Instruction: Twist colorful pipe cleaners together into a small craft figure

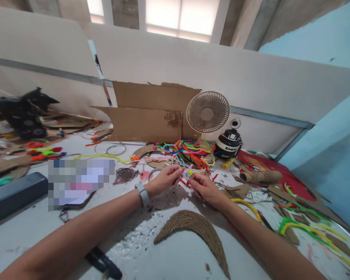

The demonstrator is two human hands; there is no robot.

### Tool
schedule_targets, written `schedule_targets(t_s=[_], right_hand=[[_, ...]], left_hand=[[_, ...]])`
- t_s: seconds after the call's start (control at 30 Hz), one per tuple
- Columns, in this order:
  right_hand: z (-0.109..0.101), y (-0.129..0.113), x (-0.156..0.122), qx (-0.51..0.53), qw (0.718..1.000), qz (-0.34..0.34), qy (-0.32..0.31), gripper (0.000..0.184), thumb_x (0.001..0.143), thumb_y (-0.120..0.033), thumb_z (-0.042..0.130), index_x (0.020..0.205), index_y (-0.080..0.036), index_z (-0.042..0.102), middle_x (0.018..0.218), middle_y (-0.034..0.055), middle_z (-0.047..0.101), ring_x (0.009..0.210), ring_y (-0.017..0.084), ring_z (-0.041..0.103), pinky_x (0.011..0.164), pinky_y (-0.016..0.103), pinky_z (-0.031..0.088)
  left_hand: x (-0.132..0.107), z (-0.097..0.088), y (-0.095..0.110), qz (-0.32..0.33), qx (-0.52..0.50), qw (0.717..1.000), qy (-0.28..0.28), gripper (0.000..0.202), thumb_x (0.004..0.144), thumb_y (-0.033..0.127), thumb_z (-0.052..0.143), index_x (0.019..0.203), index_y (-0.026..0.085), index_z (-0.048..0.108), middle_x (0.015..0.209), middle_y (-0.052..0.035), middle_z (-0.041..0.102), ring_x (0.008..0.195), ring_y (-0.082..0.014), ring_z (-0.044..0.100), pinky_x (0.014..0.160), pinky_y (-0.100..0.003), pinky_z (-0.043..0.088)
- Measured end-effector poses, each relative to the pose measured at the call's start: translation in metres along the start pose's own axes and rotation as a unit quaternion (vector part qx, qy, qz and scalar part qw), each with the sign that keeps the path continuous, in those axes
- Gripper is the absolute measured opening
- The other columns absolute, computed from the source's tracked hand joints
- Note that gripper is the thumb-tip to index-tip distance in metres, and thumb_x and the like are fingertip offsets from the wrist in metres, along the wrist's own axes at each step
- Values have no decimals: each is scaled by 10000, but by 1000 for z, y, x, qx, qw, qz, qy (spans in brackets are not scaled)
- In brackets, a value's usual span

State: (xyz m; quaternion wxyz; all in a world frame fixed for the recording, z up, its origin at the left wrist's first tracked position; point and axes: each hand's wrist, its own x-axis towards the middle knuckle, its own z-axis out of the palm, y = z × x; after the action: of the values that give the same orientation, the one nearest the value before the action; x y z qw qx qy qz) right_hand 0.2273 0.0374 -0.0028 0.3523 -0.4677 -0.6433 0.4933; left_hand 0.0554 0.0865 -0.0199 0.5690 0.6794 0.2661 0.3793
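My left hand (166,179) and my right hand (202,186) meet over the middle of the white table (175,252), both with fingers pinched. Between them they hold a small piece made of pipe cleaners (187,173), pink and yellow with a red end. A pale watch (142,193) sits on my left wrist. Just behind the hands lies a tangled heap of coloured pipe cleaners (189,151). In front of my arms lies a curved, rope-wrapped crescent (196,229).
A small fan (208,112) and folded cardboard (148,112) stand at the back, with a black-and-white round device (229,144) beside them. Cardboard scraps, a cardboard roll (259,177) and loose pipe cleaners litter the right side. A dark case (11,194) and a phone (76,186) lie left.
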Motion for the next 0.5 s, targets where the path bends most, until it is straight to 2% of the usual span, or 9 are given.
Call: schedule_targets(t_s=[0.2,0.3,0.5], right_hand=[[-13,-4,5,-12,999,-22,-31,314,781,-482,532,731,-174,496,409,-106,381,306,38,288,309,162,214],[-15,-8,7,-8,999,-22,-32,326,762,-489,551,720,-171,490,415,-104,398,315,35,310,317,157,231],[-23,-9,11,-11,999,-15,-37,327,756,-489,555,710,-173,489,409,-105,398,317,36,315,319,156,246]], left_hand=[[6,-8,-5,14,-117,993,15,391,804,449,501,571,151,399,438,64,380,406,-44,272,422,-194,202],[11,-11,-13,5,-202,979,28,372,770,413,561,562,150,399,434,67,378,381,-35,250,389,-190,157],[15,-14,-17,-11,-291,954,71,324,715,354,633,588,147,418,427,78,374,359,-22,246,356,-155,147]])
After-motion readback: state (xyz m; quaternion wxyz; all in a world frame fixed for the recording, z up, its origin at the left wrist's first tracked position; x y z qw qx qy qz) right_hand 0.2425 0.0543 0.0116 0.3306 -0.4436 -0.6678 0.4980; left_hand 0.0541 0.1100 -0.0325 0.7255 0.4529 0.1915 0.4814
